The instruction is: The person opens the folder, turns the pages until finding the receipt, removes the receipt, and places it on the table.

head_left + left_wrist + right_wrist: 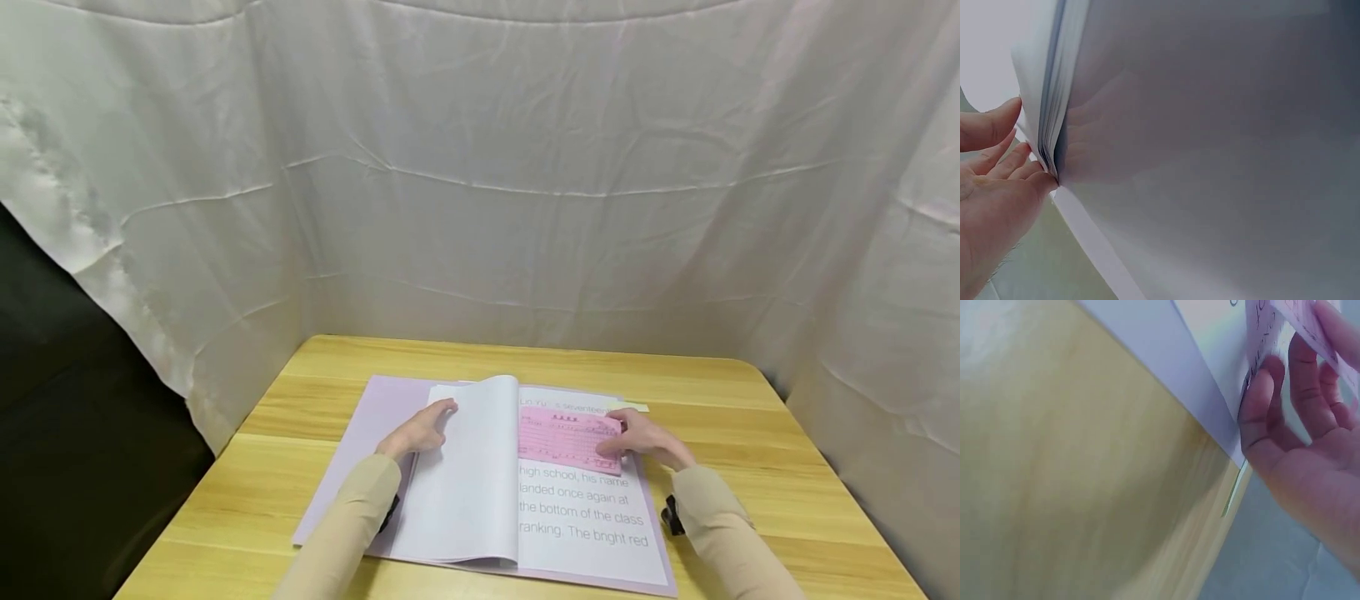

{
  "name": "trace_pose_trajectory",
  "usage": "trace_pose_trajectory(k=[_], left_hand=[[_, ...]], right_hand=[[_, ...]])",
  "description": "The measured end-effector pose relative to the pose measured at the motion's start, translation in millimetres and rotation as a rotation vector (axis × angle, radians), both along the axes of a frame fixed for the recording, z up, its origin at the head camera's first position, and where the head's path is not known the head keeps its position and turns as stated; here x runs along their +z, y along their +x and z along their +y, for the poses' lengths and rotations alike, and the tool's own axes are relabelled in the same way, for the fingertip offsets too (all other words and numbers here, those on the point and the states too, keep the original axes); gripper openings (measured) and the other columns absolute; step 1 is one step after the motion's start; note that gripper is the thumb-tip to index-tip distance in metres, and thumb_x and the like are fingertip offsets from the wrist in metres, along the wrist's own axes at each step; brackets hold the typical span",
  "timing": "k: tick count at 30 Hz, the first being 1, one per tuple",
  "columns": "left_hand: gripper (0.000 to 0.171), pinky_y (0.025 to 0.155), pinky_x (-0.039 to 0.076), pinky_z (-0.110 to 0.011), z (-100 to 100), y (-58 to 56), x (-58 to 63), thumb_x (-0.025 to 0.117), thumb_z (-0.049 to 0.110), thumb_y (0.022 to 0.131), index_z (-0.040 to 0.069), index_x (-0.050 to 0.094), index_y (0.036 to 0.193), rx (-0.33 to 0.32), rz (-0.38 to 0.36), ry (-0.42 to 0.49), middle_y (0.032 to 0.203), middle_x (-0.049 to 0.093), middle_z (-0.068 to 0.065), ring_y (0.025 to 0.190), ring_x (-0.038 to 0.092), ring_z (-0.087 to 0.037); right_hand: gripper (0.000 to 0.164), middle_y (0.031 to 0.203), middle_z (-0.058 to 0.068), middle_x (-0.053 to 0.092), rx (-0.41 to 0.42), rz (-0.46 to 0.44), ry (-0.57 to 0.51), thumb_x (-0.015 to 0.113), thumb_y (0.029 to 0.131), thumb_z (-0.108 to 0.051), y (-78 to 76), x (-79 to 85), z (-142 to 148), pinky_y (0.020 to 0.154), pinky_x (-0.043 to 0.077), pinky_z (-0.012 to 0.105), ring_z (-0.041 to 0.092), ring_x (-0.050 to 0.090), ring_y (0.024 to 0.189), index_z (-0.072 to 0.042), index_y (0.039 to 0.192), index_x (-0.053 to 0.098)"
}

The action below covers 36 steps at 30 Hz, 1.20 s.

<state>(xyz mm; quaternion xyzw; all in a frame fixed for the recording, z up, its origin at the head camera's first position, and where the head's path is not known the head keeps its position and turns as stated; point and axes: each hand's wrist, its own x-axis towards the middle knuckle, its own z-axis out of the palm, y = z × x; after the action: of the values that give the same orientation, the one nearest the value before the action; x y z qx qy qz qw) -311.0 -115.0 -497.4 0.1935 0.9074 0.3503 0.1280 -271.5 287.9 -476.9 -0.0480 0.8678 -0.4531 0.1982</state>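
A large book with a pale purple cover lies spread on the table, big print on its right page. Its blank left pages curve up near the spine. My left hand rests at the outer edge of these pages, its fingers fairly straight; in the left wrist view the fingertips touch the page edges. Over the right page is a pink printed slip of paper. My right hand pinches the slip's right end between thumb and fingers, and in the right wrist view the slip is lifted there.
A pale yellow-green tab sticks out past the book's top right corner. Under the book is a wooden table. Light grey curtains hang behind and at both sides, with a dark cloth at the left.
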Motion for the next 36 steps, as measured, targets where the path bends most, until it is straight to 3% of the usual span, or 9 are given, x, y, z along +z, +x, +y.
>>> trace_pose_trajectory(k=[4,9,15,17,20,22,25,29,36], left_hand=[[0.064,0.126,0.024,-0.055,0.8,0.2,1.3,0.057,-0.016,0.081,-0.007,0.045,0.143,-0.009,-0.008,0.008,0.157,0.039,-0.027,0.15,0.031,-0.044],[0.063,0.126,0.024,-0.056,0.7,0.8,1.6,0.058,-0.016,0.081,-0.006,0.046,0.142,-0.013,-0.01,0.007,0.157,0.038,-0.026,0.15,0.03,-0.045],[0.063,0.126,0.024,-0.057,-1.4,2.9,0.1,0.058,-0.016,0.08,-0.005,0.048,0.142,-0.004,-0.016,0.012,0.158,0.038,-0.026,0.15,0.03,-0.045],[0.064,0.126,0.023,-0.057,-2.1,3.5,0.4,0.057,-0.016,0.08,-0.005,0.048,0.142,-0.012,-0.014,0.019,0.158,0.038,-0.027,0.149,0.03,-0.045],[0.064,0.125,0.022,-0.058,-3.1,4.0,1.5,0.055,-0.016,0.078,-0.006,0.048,0.141,-0.036,0.0,0.028,0.157,0.037,-0.029,0.149,0.03,-0.047],[0.064,0.125,0.022,-0.059,-3.7,3.7,1.8,0.054,-0.016,0.078,-0.006,0.048,0.141,-0.052,0.006,0.029,0.157,0.037,-0.029,0.149,0.03,-0.048],[0.065,0.126,0.02,-0.059,-4.5,3.5,1.4,0.052,-0.015,0.079,-0.006,0.046,0.143,-0.069,0.006,0.045,0.158,0.036,-0.03,0.15,0.029,-0.048],[0.066,0.126,0.016,-0.061,-5.4,3.9,1.5,0.053,-0.012,0.08,-0.007,0.044,0.145,-0.084,0.008,0.086,0.158,0.035,-0.03,0.151,0.025,-0.048],[0.063,0.127,0.008,-0.062,-5.6,5.5,8.7,0.054,0.0,0.088,-0.001,0.04,0.15,-0.089,-0.069,0.161,0.164,0.028,-0.023,0.156,0.011,-0.044]], right_hand=[[0.083,0.128,0.025,0.061,-0.011,0.005,-0.087,0.079,0.083,-0.013,6.9,1.2,8.2,0.103,0.049,0.046,0.025,0.06,0.111,0.015,0.147,0.034],[0.068,0.113,0.011,0.064,-0.03,-0.02,-0.29,0.074,0.087,-0.008,14.3,6.3,17.0,0.083,0.058,0.028,0.015,0.064,0.095,0.01,0.143,0.039],[0.07,0.111,0.001,0.065,-0.06,-0.001,-0.451,0.066,0.093,-0.003,21.9,14.2,27.5,0.087,0.062,0.033,0.014,0.069,0.097,0.015,0.148,0.027],[0.057,0.11,-0.001,0.067,-0.106,-0.002,-0.507,0.064,0.094,-0.001,23.8,16.6,32.5,0.089,0.062,0.033,0.013,0.07,0.098,0.009,0.144,0.039],[0.034,0.106,-0.004,0.07,-0.182,0.004,-0.612,0.062,0.095,0.001,26.7,19.8,43.3,0.087,0.062,0.03,0.012,0.071,0.096,-0.01,0.128,0.059],[0.031,0.103,-0.005,0.072,-0.22,0.016,-0.674,0.059,0.097,0.003,29.1,20.5,53.5,0.085,0.062,0.027,0.011,0.072,0.093,-0.023,0.114,0.065],[0.034,0.099,-0.004,0.075,-0.247,0.043,-0.747,0.055,0.099,0.004,34.6,20.7,72.8,0.081,0.063,0.025,0.01,0.073,0.09,-0.026,0.107,0.07],[0.037,0.096,-0.005,0.075,-0.317,0.072,-0.791,0.054,0.099,0.005,43.5,17.1,100.9,0.077,0.063,0.024,0.01,0.074,0.086,-0.027,0.103,0.074],[0.037,0.085,-0.007,0.074,-0.452,0.069,-0.726,0.057,0.098,0.005,55.6,6.0,140.4,0.068,0.062,0.022,0.006,0.072,0.076,-0.027,0.092,0.075]])
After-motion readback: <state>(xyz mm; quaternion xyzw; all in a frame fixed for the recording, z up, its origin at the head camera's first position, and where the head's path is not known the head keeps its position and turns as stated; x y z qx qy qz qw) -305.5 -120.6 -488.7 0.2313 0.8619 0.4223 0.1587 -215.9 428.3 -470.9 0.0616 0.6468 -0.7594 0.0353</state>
